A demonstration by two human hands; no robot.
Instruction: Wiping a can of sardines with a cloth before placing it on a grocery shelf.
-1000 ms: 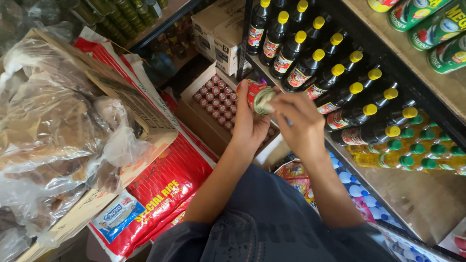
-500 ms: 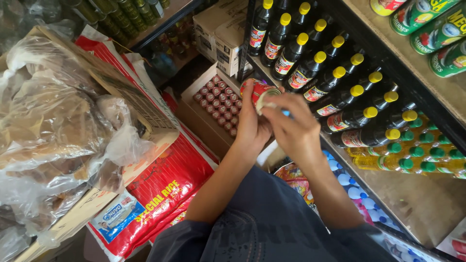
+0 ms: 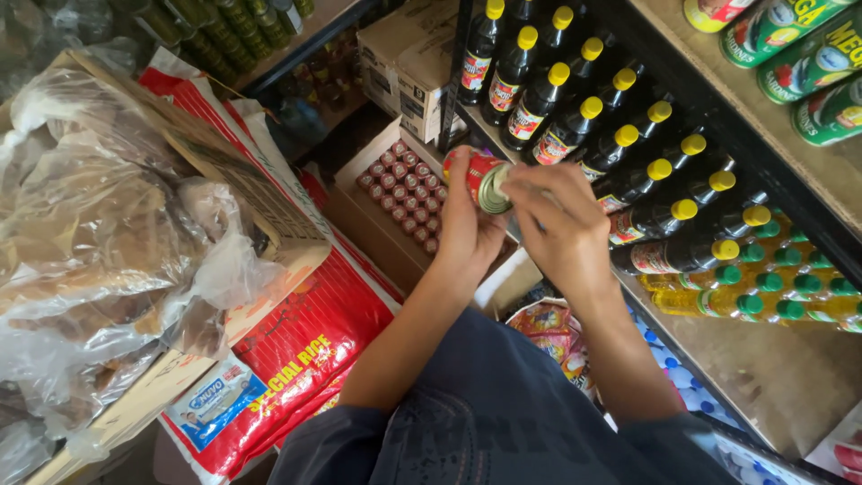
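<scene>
1. Two rows of dark bottles with yellow caps crowd the shelf just beyond our hands, with green-capped yellow bottles farther right; green cans lie on the shelf board above.
2. Below our hands sits an open carton of small red-topped cans, and to its left a red rice sack and a cardboard box of clear plastic bags.
3. The black shelf frame stands close behind the left hand; open room lies only between the carton and the bottle rows, where our forearms come up.
4. The red can is held in the air in front of the bottle shelf, tilted, its metal end facing us.
5. Our left hand is wrapped closed around the can's side; our right hand has fingers curled at the metal end, touching it, though we cannot tell whether they grip it.
</scene>
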